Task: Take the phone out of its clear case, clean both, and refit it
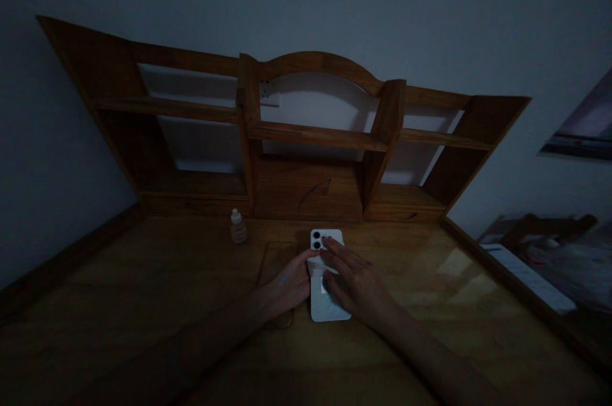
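Note:
A white phone [331, 311] lies on the wooden desk with its back and camera lenses facing up. My left hand [292, 283] grips its left edge, the thumb reaching over the back below the lenses. My right hand [356, 282] is over the phone's right side, fingers stretched toward the cameras and thumb bent in. Under the right fingers is a thin, crumpled white sheet [315, 267], like a tissue or wipe, partly hidden; the dim light blurs its edges. Left of the phone, partly behind my left hand, a flat clear outline like a phone case [275, 254] lies on the desk.
A small bottle with a pale cap [238, 229] stands left of the phone, toward the back. Behind it rises a wooden shelf unit [318, 135] against the wall. Raised edges border the desk [157, 291]. A chair back [549, 227] is beyond the right edge.

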Demonstrator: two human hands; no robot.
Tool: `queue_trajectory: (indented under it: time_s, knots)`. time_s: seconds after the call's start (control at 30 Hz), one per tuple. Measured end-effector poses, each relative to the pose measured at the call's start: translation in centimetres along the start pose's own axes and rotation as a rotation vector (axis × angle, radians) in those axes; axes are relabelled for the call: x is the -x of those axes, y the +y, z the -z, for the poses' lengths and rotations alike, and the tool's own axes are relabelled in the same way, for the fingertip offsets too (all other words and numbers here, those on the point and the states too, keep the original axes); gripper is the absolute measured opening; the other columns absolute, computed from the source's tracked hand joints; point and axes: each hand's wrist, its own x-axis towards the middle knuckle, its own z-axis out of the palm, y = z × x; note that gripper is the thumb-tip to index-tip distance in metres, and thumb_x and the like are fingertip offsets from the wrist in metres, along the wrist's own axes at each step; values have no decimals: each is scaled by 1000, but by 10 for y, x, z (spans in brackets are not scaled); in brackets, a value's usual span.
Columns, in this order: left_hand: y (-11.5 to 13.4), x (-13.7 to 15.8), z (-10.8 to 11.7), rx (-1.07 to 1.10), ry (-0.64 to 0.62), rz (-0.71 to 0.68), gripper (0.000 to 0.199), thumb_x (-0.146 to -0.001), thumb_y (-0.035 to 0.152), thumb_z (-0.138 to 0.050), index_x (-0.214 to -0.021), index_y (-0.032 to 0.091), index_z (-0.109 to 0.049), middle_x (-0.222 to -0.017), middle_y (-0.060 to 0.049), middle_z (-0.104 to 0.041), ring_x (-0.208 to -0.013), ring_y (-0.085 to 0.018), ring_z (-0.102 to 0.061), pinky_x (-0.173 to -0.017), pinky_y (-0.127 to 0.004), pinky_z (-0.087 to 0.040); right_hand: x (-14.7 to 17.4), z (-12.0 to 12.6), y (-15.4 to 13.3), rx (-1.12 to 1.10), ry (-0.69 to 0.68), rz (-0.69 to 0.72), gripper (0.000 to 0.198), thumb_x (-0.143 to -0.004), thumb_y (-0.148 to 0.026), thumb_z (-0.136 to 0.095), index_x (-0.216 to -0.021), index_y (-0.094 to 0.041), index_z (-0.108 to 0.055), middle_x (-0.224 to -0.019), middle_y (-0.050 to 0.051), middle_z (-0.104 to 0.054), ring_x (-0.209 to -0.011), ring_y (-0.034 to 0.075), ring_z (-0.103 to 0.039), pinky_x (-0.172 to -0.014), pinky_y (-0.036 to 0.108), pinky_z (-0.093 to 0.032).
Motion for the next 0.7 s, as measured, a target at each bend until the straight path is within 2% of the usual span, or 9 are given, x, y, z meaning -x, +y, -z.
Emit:
queue_trajectory:
  time_s: [0.13,0.3,0.5,0.7]
  knots:
    - [1,2,-3,13,1,6,18,-92,16,-46,-91,7,-62,-82,-10,-63,-73,-18,-61,-76,-28,-48,1,2,-1,-12,23,4,42,-91,-20,-50,-132,-18,-51,-148,13,-42,-133,24,-46,-107,42,-44]
    - [1,2,-2,26,7,4,20,-92,17,-48,-102,6,-61,-91,-12,-64,-79,-20,-62,-80,-30,-48,3,2,0,-23,9,28,54,-86,-20,-55,-138,-18,-45,-149,13,-41,-133,26,-46,-106,44,-44]
    - [3,2,-3,33,51,-2,19,-92,16,-43,-94,6,-60,-83,-11,-63,-73,-19,-60,-73,-29,-47,2,3,-2,9,-38,8,53,-86,-19,-55,-138,-17,-46,-150,13,-39,-131,26,-48,-106,42,-45]
    - [2,1,2,35,31,29,18,-91,18,-46,-94,7,-60,-78,-8,-60,-67,-18,-58,-68,-29,-46,1,1,-3,-5,4,18,47,-87,-20,-53,-134,-19,-50,-148,12,-42,-130,26,-49,-105,42,-46]
